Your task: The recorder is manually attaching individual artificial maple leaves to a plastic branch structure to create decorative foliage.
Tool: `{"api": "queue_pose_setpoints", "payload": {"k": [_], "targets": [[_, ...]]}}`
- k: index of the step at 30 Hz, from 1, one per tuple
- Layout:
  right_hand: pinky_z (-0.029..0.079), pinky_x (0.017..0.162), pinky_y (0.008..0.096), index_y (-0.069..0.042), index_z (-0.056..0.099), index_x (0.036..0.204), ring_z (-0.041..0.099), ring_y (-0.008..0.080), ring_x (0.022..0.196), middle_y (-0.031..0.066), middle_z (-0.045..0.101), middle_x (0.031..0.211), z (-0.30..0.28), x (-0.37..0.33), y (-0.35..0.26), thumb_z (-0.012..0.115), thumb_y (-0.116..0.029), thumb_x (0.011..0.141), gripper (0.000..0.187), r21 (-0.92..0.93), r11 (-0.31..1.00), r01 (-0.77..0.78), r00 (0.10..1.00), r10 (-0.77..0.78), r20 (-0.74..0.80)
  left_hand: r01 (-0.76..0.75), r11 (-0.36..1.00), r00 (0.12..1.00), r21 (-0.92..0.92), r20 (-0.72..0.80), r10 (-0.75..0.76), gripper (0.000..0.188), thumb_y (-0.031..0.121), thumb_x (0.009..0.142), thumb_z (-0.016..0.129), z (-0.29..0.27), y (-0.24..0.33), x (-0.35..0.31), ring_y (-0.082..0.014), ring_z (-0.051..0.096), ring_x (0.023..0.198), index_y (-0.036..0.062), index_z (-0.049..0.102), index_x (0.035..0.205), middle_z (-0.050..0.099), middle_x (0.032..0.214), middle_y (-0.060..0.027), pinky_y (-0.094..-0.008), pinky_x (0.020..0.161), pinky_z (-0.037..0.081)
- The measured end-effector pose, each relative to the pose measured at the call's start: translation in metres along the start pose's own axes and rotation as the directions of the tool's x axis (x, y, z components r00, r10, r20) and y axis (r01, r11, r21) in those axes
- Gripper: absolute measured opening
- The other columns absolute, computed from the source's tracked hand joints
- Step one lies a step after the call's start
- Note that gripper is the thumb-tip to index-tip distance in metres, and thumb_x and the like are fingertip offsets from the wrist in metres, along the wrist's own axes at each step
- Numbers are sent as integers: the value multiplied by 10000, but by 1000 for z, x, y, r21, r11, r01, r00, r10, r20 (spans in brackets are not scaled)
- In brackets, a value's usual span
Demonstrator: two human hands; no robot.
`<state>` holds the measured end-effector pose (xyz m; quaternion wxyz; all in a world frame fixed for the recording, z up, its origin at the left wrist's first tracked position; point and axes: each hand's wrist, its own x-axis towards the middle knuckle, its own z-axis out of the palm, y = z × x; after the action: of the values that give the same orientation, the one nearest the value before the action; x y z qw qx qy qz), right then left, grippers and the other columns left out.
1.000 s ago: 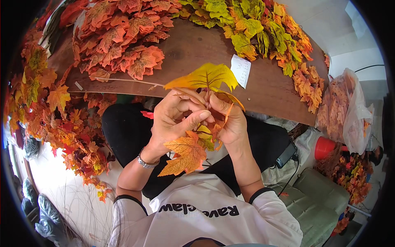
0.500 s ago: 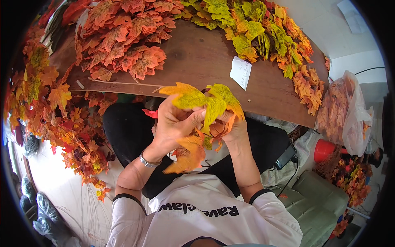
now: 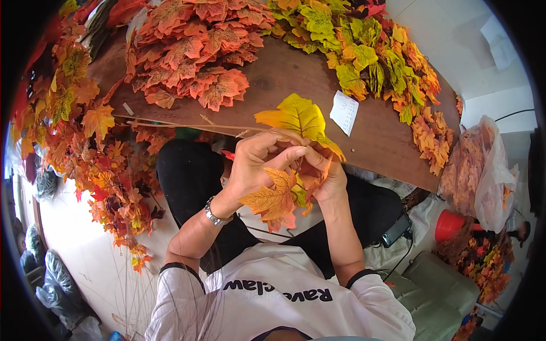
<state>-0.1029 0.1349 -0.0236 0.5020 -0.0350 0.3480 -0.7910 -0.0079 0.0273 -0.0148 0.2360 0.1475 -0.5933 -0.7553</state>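
Observation:
Above my lap, at the near edge of the table, both my hands are closed round artificial maple leaves. My left hand (image 3: 256,162) pinches with thumb and forefinger where the leaves join, close against the fingertips of my right hand (image 3: 331,179). A yellow-green leaf (image 3: 300,118) stands up beyond the fingers. Below them hangs an orange leaf (image 3: 272,196), and a second, partly covered orange leaf (image 3: 314,181) shows by my right palm. The stems between my fingertips are mostly hidden.
Piles of red-orange leaves (image 3: 199,51) and green-yellow leaves (image 3: 364,57) lie on the brown table (image 3: 284,74), with a paper slip (image 3: 344,112). Leaf garlands (image 3: 108,165) hang at left. At right are a plastic bag (image 3: 486,170), a red container (image 3: 449,225) and a phone (image 3: 394,230).
The yellow-green leaf that lay over my left hand no longer does so; one now stands up above the fingertips. The orange leaf below has turned. The whole view has shifted a little.

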Motion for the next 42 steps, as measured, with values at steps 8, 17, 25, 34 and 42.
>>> {"api": "queue_pose_setpoints", "payload": {"k": [8, 17, 25, 34, 42], "targets": [[455, 810, 323, -30, 516, 1113, 562, 178, 927, 65, 574, 1034, -14, 3, 4, 651, -111, 773, 375, -11, 999, -50, 984, 51, 170, -38, 984, 999, -172, -26, 34, 108, 62, 803, 623, 1, -1, -1, -60, 567, 664, -13, 597, 877, 589, 765, -25, -187, 594, 468], [461, 757, 269, -47, 529, 1060, 559, 129, 834, 31, 566, 966, -7, -4, -2, 616, -46, 795, 279, -81, 997, 7, 988, 5, 152, 44, 956, 999, -292, 18, -41, 116, 44, 818, 598, -1, 7, 4, -69, 549, 621, -33, 583, 905, 576, 744, -36, -195, 587, 474], [436, 775, 303, -31, 513, 981, 532, 156, 855, 54, 551, 898, -18, -1, 6, 577, -142, 837, 193, -208, 967, 146, 972, -101, 215, -32, 928, 999, -372, 26, 45, 323, 157, 912, 469, -12, 9, 9, -96, 558, 732, -54, 499, 1156, 602, 991, -132, -224, 667, 482], [437, 679, 238, -30, 551, 913, 539, 125, 758, 45, 566, 831, -26, -6, 16, 591, -124, 829, 133, -198, 978, 65, 975, -20, 219, -90, 879, 994, -469, 6, 105, 226, 99, 910, 446, -21, 2, 11, -113, 545, 713, -36, 534, 1068, 592, 915, -120, -206, 640, 451], [352, 606, 219, -35, 490, 824, 422, 133, 705, 27, 431, 695, -12, -11, 15, 632, -207, 787, 226, -130, 986, -106, 966, 133, 220, -62, 812, 992, -581, 52, 112, 140, 33, 850, 537, -26, 0, 7, -111, 568, 686, -16, 584, 972, 612, 886, -137, -233, 644, 480]]}}
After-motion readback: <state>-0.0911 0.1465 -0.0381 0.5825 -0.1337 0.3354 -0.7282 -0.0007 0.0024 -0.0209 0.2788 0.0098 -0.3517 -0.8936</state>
